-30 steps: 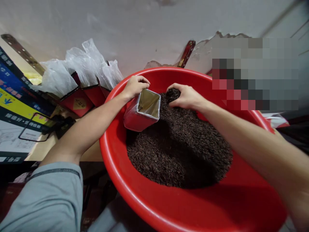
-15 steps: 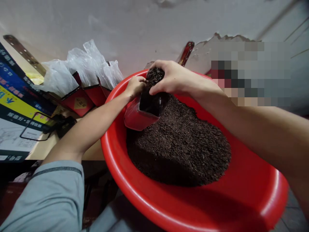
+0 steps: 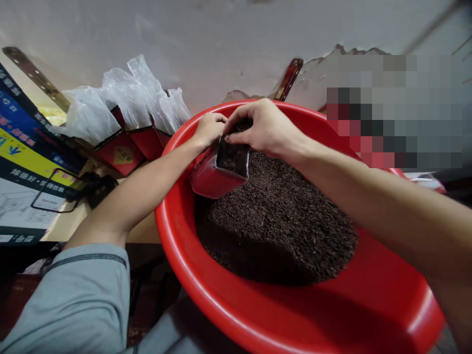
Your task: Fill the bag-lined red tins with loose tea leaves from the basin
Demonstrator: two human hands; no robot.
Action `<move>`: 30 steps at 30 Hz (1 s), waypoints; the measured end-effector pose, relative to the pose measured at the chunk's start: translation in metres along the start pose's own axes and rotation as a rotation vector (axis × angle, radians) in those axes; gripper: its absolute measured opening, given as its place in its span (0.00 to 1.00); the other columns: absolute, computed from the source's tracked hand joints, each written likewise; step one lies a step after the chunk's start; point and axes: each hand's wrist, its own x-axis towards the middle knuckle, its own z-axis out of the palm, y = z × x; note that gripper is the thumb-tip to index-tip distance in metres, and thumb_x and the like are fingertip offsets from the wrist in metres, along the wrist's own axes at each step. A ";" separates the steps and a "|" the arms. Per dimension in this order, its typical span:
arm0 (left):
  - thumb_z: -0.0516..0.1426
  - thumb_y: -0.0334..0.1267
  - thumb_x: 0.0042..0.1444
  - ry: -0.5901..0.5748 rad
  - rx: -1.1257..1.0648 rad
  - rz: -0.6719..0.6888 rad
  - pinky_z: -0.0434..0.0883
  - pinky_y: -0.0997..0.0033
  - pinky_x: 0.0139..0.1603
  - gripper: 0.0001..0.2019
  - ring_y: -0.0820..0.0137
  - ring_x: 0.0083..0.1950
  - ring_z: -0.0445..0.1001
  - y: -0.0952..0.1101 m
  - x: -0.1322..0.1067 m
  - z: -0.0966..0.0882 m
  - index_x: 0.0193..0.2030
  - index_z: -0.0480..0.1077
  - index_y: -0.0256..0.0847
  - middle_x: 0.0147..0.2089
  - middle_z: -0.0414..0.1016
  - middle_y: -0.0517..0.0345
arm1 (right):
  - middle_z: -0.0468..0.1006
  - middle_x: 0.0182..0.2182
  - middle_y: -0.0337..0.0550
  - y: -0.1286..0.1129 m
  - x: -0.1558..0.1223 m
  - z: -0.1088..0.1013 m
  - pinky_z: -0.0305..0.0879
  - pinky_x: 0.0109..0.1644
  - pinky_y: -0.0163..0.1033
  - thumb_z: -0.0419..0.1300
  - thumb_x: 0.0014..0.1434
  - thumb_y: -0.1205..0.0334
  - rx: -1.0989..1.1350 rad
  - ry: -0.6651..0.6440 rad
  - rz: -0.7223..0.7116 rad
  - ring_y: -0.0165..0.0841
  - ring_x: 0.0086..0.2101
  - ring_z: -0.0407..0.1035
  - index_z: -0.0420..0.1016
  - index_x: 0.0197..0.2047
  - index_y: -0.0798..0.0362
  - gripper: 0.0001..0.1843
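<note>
A big red plastic basin [image 3: 280, 314] holds a heap of dark loose tea leaves [image 3: 280, 221]. At its far left side my left hand [image 3: 208, 129] grips the rim of a small red tin [image 3: 217, 173], tilted with its square mouth up and dark leaves inside. My right hand [image 3: 263, 129] hovers over the tin's mouth, fingers curled together with tea leaves under them.
Red boxes [image 3: 121, 155] lined with clear plastic bags [image 3: 125, 101] stand to the left of the basin. Printed blue and yellow cartons [image 3: 25, 157] lie further left. A pale wall rises behind. A pixelated patch covers the upper right.
My right hand took a handful of leaves from the heap, lifted it over the tin and lowered onto its mouth. The tin, empty and shiny inside before, now holds dark leaves.
</note>
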 end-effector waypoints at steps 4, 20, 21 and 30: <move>0.59 0.32 0.50 0.009 0.014 0.036 0.72 0.69 0.47 0.04 0.66 0.43 0.76 -0.003 0.001 0.001 0.31 0.76 0.39 0.37 0.82 0.55 | 0.86 0.43 0.47 0.021 -0.012 0.003 0.76 0.57 0.51 0.72 0.56 0.56 0.119 -0.015 -0.030 0.41 0.45 0.79 0.85 0.49 0.53 0.19; 0.59 0.28 0.49 0.010 0.038 0.015 0.71 0.65 0.51 0.10 0.65 0.43 0.77 -0.003 0.005 0.005 0.37 0.80 0.36 0.39 0.83 0.52 | 0.41 0.77 0.66 0.143 -0.071 0.053 0.54 0.72 0.65 0.81 0.36 0.44 -0.527 -0.903 0.257 0.69 0.73 0.41 0.45 0.81 0.47 0.77; 0.59 0.28 0.49 0.019 0.041 0.009 0.71 0.65 0.50 0.09 0.65 0.42 0.77 -0.002 0.004 0.004 0.36 0.81 0.36 0.38 0.83 0.52 | 0.43 0.77 0.65 0.139 -0.070 0.055 0.56 0.71 0.65 0.81 0.37 0.46 -0.535 -0.913 0.253 0.70 0.73 0.44 0.47 0.80 0.46 0.74; 0.61 0.28 0.52 0.014 -0.006 -0.023 0.70 0.68 0.45 0.05 0.69 0.38 0.75 -0.002 0.002 0.001 0.34 0.80 0.37 0.35 0.82 0.55 | 0.64 0.66 0.62 0.130 -0.087 0.061 0.73 0.55 0.58 0.77 0.45 0.51 -0.742 -0.744 0.111 0.62 0.57 0.71 0.59 0.75 0.46 0.57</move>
